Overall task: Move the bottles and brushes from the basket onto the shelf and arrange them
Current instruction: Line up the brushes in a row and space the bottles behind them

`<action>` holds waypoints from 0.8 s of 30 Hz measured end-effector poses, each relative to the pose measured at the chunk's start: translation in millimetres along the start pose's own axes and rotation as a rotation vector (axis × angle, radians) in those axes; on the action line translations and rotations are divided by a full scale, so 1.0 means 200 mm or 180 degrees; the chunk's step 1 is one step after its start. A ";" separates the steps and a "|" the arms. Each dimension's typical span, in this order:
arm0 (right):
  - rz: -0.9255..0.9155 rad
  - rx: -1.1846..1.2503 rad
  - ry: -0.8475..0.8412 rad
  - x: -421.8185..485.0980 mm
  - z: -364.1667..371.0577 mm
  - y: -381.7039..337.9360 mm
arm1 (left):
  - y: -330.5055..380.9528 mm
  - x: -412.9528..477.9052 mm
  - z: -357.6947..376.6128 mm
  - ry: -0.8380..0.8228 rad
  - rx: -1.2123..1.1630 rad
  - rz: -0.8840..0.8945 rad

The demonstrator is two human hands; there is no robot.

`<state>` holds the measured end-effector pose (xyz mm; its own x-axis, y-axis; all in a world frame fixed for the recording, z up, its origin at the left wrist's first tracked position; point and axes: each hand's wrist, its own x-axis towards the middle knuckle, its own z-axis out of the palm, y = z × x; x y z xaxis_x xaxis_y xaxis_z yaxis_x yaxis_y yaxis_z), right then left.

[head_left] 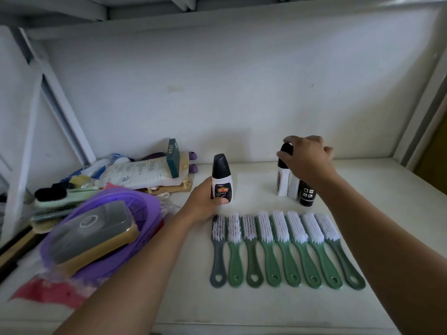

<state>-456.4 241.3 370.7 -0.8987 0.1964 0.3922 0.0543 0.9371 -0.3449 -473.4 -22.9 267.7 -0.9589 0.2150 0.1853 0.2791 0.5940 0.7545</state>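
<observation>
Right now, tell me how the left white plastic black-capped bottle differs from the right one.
The left white plastic black-capped bottle shows its printed label; the right white plastic black-capped bottle is turned side-on. The left grip holds the left one low on its body; the right grip holds the right one by its cap. Only the right one has a small black bottle close by. Both are upright.

**A shop or storeroom shelf**

A white metal shelf (266,310) with braced uprights holds eight matching green brushes (280,228) in a row, identical black-capped bottles (284,187), and packets (140,172) heaped at the left. It looks like stock.
</observation>
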 end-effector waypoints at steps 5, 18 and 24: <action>-0.0115 -0.0321 0.0077 -0.01 0.06 -0.03 | -0.03 0.00 -0.01 -0.0024 0.0134 0.0042; -0.0566 0.0489 -0.0351 -0.05 0.07 -0.15 | -0.03 -0.01 0.00 0.0157 -0.0310 -0.0052; -0.0086 0.1065 -0.0594 -0.10 0.13 -0.20 | -0.02 0.01 0.01 0.0290 -0.0221 0.0096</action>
<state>-451.2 192.5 355.2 -0.9633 0.0881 0.2536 -0.0878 0.7891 -0.6080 -477.1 -24.5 263.7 -0.9518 0.1588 0.2626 0.3065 0.5325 0.7890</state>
